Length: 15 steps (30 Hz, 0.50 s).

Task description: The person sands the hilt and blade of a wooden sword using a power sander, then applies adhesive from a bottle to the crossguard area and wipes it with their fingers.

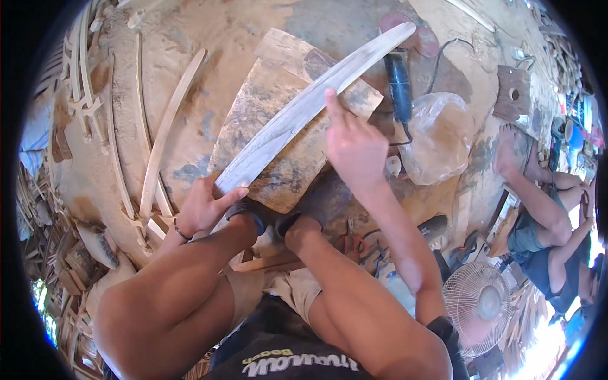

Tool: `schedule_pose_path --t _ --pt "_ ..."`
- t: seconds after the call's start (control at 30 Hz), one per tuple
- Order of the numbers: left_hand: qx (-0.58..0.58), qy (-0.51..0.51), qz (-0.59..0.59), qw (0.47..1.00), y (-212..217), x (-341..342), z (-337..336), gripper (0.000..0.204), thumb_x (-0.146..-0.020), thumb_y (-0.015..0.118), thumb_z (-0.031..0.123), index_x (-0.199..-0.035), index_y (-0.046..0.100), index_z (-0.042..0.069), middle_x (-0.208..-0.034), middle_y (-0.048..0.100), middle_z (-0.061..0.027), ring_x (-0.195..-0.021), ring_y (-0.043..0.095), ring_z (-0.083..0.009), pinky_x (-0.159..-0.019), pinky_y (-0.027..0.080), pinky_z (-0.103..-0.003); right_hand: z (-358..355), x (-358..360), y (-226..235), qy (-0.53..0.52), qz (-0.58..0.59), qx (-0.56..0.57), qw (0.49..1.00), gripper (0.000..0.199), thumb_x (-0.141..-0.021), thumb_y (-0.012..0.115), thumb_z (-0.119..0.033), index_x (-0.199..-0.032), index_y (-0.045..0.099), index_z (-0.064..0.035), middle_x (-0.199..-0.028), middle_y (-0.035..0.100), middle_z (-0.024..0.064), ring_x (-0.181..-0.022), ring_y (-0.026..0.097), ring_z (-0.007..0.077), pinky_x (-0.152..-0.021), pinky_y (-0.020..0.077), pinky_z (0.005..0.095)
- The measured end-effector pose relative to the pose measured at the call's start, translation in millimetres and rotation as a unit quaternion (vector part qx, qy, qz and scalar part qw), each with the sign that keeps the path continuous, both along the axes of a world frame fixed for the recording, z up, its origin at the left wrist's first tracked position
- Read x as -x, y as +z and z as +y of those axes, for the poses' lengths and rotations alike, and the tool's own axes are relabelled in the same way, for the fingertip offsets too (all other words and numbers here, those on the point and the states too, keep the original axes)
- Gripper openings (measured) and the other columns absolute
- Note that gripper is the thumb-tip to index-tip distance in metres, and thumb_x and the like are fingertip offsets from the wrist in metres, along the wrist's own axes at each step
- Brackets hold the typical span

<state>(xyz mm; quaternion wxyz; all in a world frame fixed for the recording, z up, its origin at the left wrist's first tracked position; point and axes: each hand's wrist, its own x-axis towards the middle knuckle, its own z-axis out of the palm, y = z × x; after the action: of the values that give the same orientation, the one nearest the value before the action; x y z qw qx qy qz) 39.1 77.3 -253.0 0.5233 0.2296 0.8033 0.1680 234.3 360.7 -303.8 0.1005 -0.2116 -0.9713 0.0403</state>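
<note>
A long, curved, pale wooden blade-shaped piece (316, 95) lies slantwise over a worn wooden board (266, 120) in front of my feet. My left hand (204, 206) is closed around its near, wider end, with the thumb on top. Against the right edge of the piece, near its middle, rests the outstretched index finger of my right hand (356, 144). The other fingers of that hand are curled and partly hidden, and nothing shows in them. To the right of the board lies a dark cylindrical power tool (398, 88) with a cord.
More curved wooden pieces (170, 123) lie at the left. Pinkish round discs (427, 42) are at the far right of the board, a clear plastic bag (443, 136) nearer. Red-handled scissors (350, 246), a fan (479, 310) and a seated person (538, 228) are at the right.
</note>
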Motion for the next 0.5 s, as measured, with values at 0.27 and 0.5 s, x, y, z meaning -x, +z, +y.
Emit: schedule_pose_path --t 0.27,0.5 --pt "-0.012 0.016 -0.014 1.000 -0.6 -1.6 -2.6 0.065 -0.097 0.084 0.056 -0.117 0.078 -0.005 -0.065 0.065 -0.0122 -0.060 0.057 -0.0183 -0.060 0.048 -0.041 3.6 3.1 5.1 0.024 -0.046 -0.022 0.998 0.075 -0.089 0.075 -0.012 -0.163 0.063 -0.0110 -0.067 0.061 -0.0028 -0.057 0.063 0.0149 -0.051 0.0497 0.0312" --pt "0.012 0.008 -0.021 1.000 -1.2 -0.6 -0.7 0.066 -0.097 0.083 0.058 -0.113 0.078 -0.006 -0.065 0.066 -0.0117 -0.060 0.058 -0.0181 -0.060 0.048 -0.041 3.7 4.9 12.7 -0.004 -0.047 0.016 0.999 0.087 -0.088 0.076 -0.013 -0.171 0.051 -0.0175 -0.067 0.064 0.0012 -0.055 0.065 0.0183 -0.054 0.0559 0.0352"
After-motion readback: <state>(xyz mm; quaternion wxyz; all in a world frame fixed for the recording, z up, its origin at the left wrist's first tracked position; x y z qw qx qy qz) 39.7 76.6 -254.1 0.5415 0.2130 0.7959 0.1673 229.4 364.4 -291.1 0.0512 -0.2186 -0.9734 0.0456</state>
